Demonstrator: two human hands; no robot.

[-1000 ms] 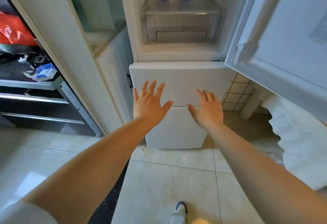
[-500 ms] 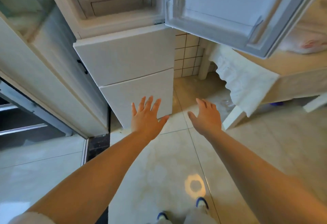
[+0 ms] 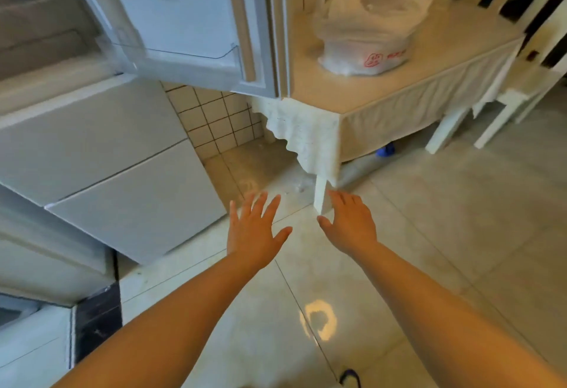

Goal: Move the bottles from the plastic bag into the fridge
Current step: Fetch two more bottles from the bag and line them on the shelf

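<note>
Cloth-covered table (image 3: 362, 87) bearing bulging plastic bag (image 3: 368, 26), fridge (image 3: 101, 148) door ajar, both hands' fingers (image 3: 257, 203) apart

- Home kitchen or dining corner.
- White fridge (image 3: 101, 154) at 9 to 10 o'clock, stacked lower doors, upper door (image 3: 190, 22) swung open at 11 o'clock.
- Small square wall tiles (image 3: 214, 124) beside the fridge at 12 o'clock.
- Table (image 3: 408, 81) with lace-edged white cloth at 1 o'clock, shopping plastic bag (image 3: 368, 26) on top.
- White wooden chair (image 3: 521, 50) at 2 o'clock.
- Glossy pale floor tiles (image 3: 445, 234) underfoot.
</note>
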